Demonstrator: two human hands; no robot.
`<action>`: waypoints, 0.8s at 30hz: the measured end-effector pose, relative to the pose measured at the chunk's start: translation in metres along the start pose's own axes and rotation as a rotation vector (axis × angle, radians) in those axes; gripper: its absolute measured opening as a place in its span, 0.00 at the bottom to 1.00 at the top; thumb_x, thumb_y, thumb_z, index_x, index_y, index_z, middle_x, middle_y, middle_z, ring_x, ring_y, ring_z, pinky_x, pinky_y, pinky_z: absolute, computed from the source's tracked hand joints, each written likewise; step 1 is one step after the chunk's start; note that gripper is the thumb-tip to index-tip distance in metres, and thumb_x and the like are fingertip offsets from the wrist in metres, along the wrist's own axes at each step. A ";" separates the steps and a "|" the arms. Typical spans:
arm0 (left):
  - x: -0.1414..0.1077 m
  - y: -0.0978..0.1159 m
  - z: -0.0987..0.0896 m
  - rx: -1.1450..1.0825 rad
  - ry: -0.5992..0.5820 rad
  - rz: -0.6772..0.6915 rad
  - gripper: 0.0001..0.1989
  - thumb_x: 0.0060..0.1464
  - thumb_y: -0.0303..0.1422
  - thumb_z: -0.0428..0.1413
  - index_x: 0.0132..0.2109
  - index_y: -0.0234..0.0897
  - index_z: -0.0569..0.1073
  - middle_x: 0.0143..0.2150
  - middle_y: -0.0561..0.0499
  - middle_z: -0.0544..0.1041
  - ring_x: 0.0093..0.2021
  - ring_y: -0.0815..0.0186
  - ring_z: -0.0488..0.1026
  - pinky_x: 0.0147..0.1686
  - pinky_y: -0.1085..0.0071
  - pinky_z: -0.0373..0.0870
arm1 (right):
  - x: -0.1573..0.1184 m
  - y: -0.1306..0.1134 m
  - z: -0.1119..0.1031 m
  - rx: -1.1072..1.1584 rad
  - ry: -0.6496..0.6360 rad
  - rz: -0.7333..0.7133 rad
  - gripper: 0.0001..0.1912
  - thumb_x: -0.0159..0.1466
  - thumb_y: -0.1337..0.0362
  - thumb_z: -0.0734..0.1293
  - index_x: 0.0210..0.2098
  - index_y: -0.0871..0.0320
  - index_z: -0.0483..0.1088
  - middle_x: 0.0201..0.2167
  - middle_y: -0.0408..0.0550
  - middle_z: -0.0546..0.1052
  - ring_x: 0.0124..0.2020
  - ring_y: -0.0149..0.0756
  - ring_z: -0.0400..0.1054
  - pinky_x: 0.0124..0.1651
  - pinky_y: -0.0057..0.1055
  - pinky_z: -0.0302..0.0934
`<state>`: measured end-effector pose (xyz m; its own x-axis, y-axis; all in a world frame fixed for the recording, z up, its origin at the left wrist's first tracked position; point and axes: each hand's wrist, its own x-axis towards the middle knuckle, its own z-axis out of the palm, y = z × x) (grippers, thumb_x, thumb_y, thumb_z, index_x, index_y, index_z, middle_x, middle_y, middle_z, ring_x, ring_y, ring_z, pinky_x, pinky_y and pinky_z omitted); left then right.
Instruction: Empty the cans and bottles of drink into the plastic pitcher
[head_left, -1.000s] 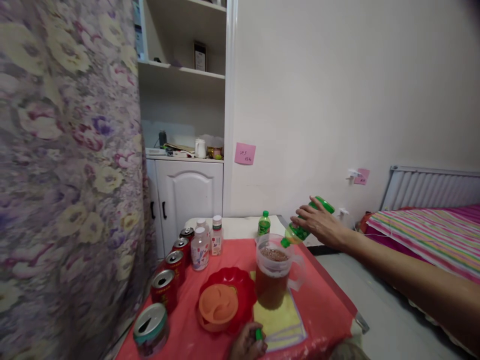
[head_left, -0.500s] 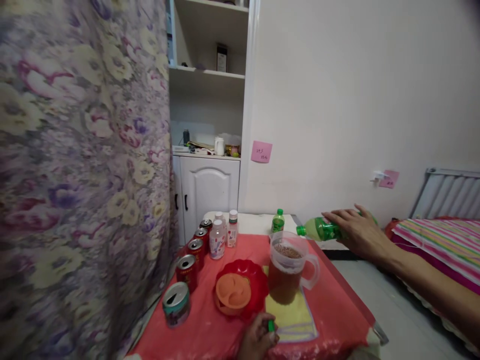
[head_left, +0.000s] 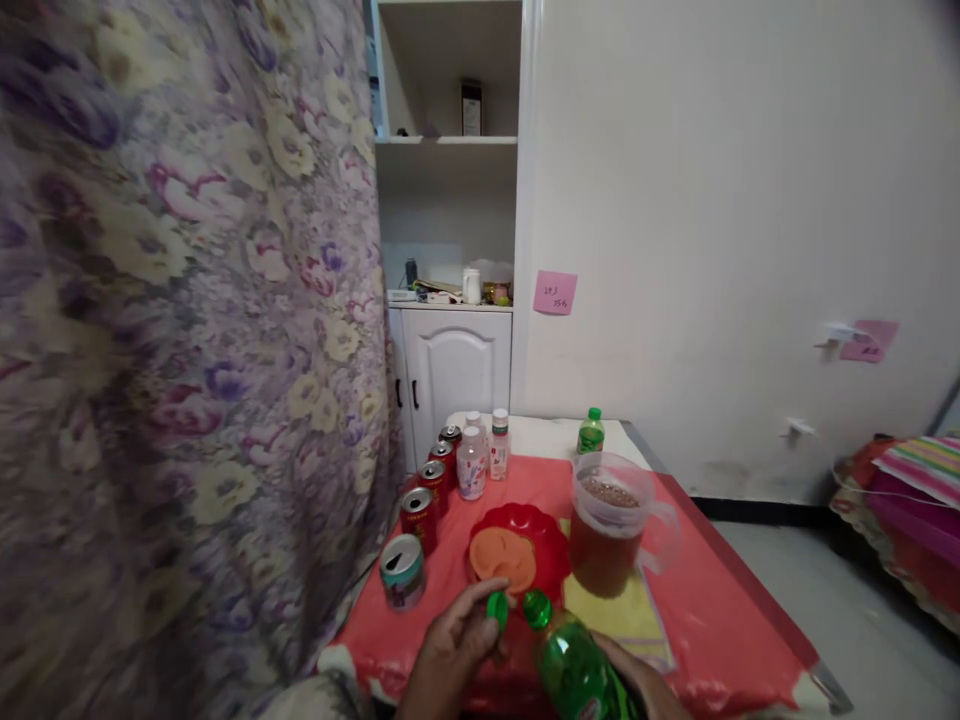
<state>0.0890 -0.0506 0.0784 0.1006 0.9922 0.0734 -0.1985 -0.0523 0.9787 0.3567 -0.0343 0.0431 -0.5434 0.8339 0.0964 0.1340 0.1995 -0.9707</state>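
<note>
I see five cans (head_left: 418,522), five bottles (head_left: 571,662) (two green), one jug (head_left: 602,560).

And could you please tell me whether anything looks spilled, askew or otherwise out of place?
No spill or damage stands out. Only mildly odd: the green plastic bottle tilts in the right hand, apparently uncapped, with a loose green cap in the left hand.

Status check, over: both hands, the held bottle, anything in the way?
Left hand pinching green cap. Right hand around green bottle, tilted, neck near cap but apart. Nothing visible between them.
</note>
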 end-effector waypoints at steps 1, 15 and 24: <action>-0.002 0.005 -0.003 0.072 -0.021 -0.007 0.26 0.51 0.47 0.61 0.53 0.37 0.74 0.28 0.54 0.75 0.31 0.68 0.70 0.36 0.70 0.63 | 0.003 0.004 0.005 0.027 -0.017 -0.002 0.49 0.47 0.36 0.72 0.62 0.55 0.68 0.62 0.55 0.71 0.65 0.59 0.59 0.67 0.47 0.52; -0.005 0.052 0.025 0.840 -0.159 0.007 0.19 0.55 0.41 0.56 0.52 0.40 0.77 0.46 0.46 0.79 0.45 0.58 0.74 0.45 0.67 0.66 | 0.014 0.064 0.017 -0.003 -0.012 0.015 0.40 0.50 0.37 0.70 0.56 0.50 0.73 0.56 0.53 0.77 0.60 0.56 0.68 0.63 0.47 0.59; 0.000 0.067 0.037 0.987 -0.210 -0.005 0.16 0.57 0.40 0.56 0.48 0.38 0.78 0.44 0.46 0.81 0.45 0.58 0.75 0.45 0.67 0.67 | 0.000 0.063 0.018 -0.112 0.047 -0.105 0.41 0.52 0.43 0.71 0.61 0.53 0.68 0.56 0.57 0.76 0.58 0.56 0.67 0.63 0.47 0.58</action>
<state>0.1120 -0.0582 0.1513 0.2879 0.9576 0.0079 0.6888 -0.2128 0.6931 0.3503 -0.0310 -0.0215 -0.5199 0.8283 0.2090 0.1715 0.3409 -0.9243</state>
